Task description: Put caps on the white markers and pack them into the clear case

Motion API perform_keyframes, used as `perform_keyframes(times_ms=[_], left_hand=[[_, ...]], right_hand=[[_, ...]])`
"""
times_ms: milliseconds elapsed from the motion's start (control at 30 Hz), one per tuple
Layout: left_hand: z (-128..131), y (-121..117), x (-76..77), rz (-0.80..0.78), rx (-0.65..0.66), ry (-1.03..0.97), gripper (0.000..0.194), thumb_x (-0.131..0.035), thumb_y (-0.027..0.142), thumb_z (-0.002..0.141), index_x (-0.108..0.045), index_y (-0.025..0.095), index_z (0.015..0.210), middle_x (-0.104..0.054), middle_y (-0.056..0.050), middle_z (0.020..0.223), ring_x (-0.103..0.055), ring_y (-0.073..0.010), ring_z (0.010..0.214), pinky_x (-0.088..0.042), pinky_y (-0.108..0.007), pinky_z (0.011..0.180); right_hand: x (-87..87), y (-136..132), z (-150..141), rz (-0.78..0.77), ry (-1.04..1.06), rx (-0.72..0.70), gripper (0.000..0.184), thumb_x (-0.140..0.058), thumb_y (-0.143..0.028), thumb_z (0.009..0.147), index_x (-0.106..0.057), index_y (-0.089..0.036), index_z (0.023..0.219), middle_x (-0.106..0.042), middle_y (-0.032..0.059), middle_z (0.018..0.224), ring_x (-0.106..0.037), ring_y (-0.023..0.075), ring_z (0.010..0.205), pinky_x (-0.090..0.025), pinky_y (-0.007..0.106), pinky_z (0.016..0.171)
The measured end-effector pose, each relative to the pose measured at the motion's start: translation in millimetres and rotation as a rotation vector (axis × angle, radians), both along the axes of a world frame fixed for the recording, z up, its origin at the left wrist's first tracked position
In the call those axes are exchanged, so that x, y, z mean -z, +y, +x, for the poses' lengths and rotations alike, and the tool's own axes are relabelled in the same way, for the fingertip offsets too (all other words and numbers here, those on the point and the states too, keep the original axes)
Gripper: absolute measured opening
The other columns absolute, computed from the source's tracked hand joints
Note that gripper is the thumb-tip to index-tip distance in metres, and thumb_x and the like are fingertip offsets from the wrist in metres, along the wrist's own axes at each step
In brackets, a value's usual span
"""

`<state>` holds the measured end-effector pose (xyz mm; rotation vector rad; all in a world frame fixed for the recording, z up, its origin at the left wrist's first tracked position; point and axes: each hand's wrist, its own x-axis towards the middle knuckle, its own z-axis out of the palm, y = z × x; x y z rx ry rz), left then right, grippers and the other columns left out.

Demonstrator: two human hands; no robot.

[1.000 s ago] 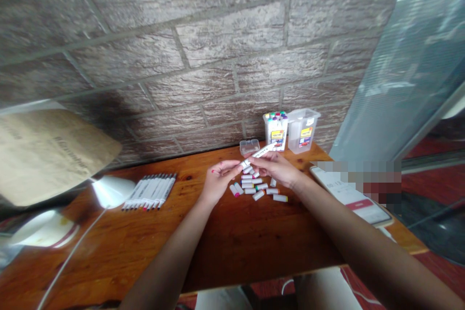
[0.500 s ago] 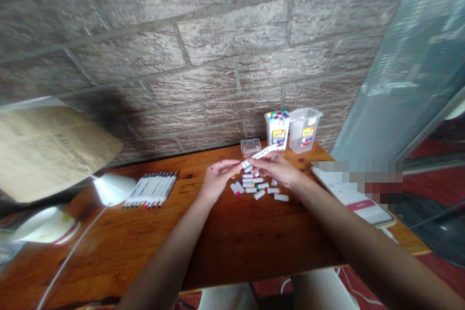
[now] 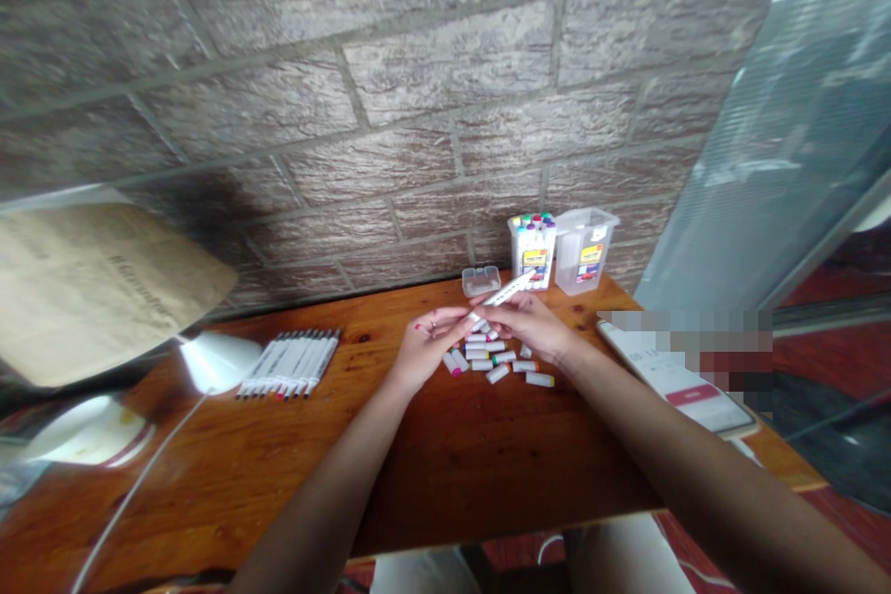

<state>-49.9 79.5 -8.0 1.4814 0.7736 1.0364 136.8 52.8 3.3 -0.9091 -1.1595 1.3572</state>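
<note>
A white marker (image 3: 513, 287) with dark print slants up to the right between my hands. My right hand (image 3: 533, 325) is closed around its middle. Fingers and thumb of my left hand (image 3: 426, 348) pinch the marker's lower end, where the tip or cap is covered from view. Loose white marker caps (image 3: 480, 365) with coloured ends lie scattered on the table just under both hands. To the left, several uncapped-looking white markers (image 3: 290, 364) with dark ends lie side by side in a row.
Against the wall stand a clear case full of markers (image 3: 533, 251), a clear open container (image 3: 583, 255) and a small clear lid (image 3: 481, 280). A phone (image 3: 678, 380) lies right. A white lamp (image 3: 219, 362), paper bag (image 3: 104, 288) and paper cup (image 3: 94, 433) are left on the wooden table (image 3: 487, 473).
My left hand has shifted slightly to the right and its fingers have closed further over the marker's lower end. The marker points a little more steeply upward.
</note>
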Motion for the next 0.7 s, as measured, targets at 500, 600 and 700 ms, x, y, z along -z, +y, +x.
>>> perform_keyframes(times_ms=[500, 600, 700], left_hand=[[1.8, -4.3, -0.4, 0.011, 0.066, 0.100, 0.038, -0.078, 0.051, 0.073, -0.075, 0.016, 0.088, -0.076, -0.006, 0.080, -0.070, -0.0169, 0.071, -0.055, -0.027, 0.068], [2.5, -5.3, -0.7, 0.036, 0.080, 0.123, 0.038, -0.076, 0.054, 0.074, -0.073, 0.016, 0.077, -0.074, -0.005, 0.073, -0.069, -0.0163, 0.068, -0.055, -0.026, 0.067], [2.0, -4.2, -0.6, 0.047, 0.053, 0.137, 0.041, -0.075, 0.057, 0.074, -0.071, 0.016, 0.070, -0.072, -0.004, 0.068, -0.066, -0.0148, 0.062, -0.054, -0.025, 0.063]], right_hand=[[-1.6, 2.2, -0.3, -0.057, 0.066, -0.038, 0.038, -0.082, -0.049, 0.069, -0.073, -0.014, 0.081, -0.070, 0.0054, 0.073, -0.061, 0.0112, 0.061, -0.038, 0.019, 0.046], [0.1, 1.9, -2.6, -0.036, 0.047, -0.021, 0.040, -0.080, -0.053, 0.070, -0.071, -0.015, 0.081, -0.068, 0.0035, 0.069, -0.057, 0.0098, 0.056, -0.037, 0.020, 0.044], [1.7, 3.3, -1.1, 0.009, 0.019, 0.034, 0.044, -0.075, -0.060, 0.074, -0.066, -0.018, 0.084, -0.060, -0.0028, 0.059, -0.046, 0.0072, 0.045, -0.033, 0.020, 0.041]])
